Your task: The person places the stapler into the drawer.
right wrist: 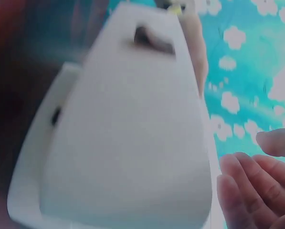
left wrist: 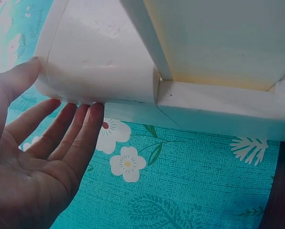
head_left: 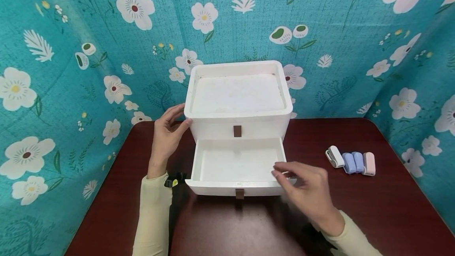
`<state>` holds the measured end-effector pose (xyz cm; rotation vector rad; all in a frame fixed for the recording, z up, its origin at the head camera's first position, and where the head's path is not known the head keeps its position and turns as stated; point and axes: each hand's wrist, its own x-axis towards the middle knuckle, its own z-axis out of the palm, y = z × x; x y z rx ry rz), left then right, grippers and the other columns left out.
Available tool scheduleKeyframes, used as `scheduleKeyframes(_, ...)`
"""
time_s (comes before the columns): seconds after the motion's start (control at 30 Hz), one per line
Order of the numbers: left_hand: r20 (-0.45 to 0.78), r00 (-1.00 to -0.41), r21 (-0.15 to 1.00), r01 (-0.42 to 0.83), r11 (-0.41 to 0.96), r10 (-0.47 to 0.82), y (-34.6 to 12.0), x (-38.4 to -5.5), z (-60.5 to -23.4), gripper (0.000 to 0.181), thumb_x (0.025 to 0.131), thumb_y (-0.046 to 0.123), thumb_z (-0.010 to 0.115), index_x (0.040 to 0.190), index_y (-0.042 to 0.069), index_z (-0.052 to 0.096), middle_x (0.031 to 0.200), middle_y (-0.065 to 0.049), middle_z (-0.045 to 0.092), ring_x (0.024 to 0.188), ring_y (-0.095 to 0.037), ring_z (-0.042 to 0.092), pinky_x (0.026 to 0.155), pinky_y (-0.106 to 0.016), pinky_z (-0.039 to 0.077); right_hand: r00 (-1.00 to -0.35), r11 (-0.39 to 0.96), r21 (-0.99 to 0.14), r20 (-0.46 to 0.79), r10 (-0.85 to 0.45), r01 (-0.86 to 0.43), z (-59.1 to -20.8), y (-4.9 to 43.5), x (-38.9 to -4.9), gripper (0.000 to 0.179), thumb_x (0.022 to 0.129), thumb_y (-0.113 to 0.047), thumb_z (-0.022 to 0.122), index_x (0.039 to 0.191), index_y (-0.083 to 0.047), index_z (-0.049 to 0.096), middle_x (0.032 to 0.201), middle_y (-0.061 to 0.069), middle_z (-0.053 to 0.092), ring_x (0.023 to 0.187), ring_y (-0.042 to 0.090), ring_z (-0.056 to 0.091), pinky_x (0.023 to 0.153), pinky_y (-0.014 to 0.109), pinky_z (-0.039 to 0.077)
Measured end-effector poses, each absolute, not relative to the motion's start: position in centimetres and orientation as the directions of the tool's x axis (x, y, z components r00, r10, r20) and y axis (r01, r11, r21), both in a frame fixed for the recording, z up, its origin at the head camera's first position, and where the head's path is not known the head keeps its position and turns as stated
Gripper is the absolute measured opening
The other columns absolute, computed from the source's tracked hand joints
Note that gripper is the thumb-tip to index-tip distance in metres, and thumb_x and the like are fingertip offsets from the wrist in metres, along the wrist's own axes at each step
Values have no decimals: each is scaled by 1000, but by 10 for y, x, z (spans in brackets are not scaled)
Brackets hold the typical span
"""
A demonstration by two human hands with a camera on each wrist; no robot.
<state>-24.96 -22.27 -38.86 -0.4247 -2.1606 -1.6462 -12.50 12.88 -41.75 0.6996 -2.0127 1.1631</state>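
Observation:
A white drawer unit (head_left: 239, 113) with a tray-like top stands on the table. Its upper drawer, with a brown tab (head_left: 237, 131), is closed. The lower drawer (head_left: 238, 190) is pulled out, and nothing lies inside. My left hand (head_left: 168, 139) rests against the unit's left side, thumb at the front corner. In the left wrist view the left fingertips touch the white side, fingers nearly straight and palm clear of it. My right hand (head_left: 307, 191) hovers by the drawer's front right corner, holding nothing. Blurred white drawer fronts (right wrist: 128, 119) fill the right wrist view, beside the loosely bent right fingers.
Right of the unit, several small rounded plastic items (head_left: 358, 162) lie in a row, white, blue and pink; their kind is unclear. The dark red table (head_left: 394, 208) has a flowered teal cloth (head_left: 220, 23) hanging behind and along its sides.

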Motion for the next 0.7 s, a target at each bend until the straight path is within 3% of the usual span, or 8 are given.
scheduleKeyframes(0.1, 479, -878, 846, 463, 266, 5, -223, -249, -389, 46, 97, 8, 74, 142, 9, 65, 144, -12, 64, 131, -30, 65, 94, -20, 60, -670, 521, -553, 741, -51, -651, -411, 141, -130, 29, 72, 9, 87, 98, -4, 82, 87, 9, 81, 80, -7, 71, 69, 7, 56)
scheduleKeyframes(0.27, 484, -875, 843, 469, 263, 7, -223, -249, -390, 46, 97, 7, 73, 142, 9, 65, 144, -12, 64, 131, -31, 66, 93, -20, 60, -715, 582, -583, 699, 4, -567, -405, 163, -139, 32, 76, 7, 87, 105, -5, 82, 94, 13, 82, 89, -16, 67, 80, 3, 51)
scheduleKeyframes(0.37, 489, -872, 842, 475, 256, 9, -222, -249, -389, 46, 97, 6, 73, 142, 8, 65, 143, -12, 64, 130, -30, 66, 93, -19, 60, -720, 592, -600, 692, 46, -538, -402, 177, -146, 32, 78, 6, 86, 107, -6, 82, 96, 14, 81, 88, -18, 66, 78, 2, 50)
scheduleKeyframes(0.43, 490, -872, 842, 476, 256, 9, -222, -249, -389, 46, 97, 6, 73, 142, 8, 65, 143, -13, 64, 130, -29, 66, 93, -19, 60, -723, 605, -613, 686, 88, -508, -401, 187, -151, 31, 78, 5, 87, 107, -7, 82, 97, 6, 82, 86, -18, 66, 77, 1, 49)
scheduleKeyframes(0.6, 484, -875, 843, 469, 262, 7, -223, -249, -389, 46, 97, 6, 73, 142, 7, 64, 144, -13, 64, 131, -29, 66, 94, -20, 60, -738, 619, -656, 651, 176, -431, -403, 211, -163, 27, 83, -1, 85, 108, -10, 82, 99, -30, 72, 78, -17, 66, 69, 0, 48)
scheduleKeyframes(0.7, 483, -876, 843, 467, 266, 6, -223, -249, -389, 46, 97, 6, 73, 142, 8, 64, 144, -12, 64, 131, -30, 66, 94, -21, 60, -742, 628, -671, 635, 213, -394, -407, 223, -171, 25, 86, -4, 84, 110, -9, 82, 99, -41, 68, 79, -19, 65, 69, 2, 46)
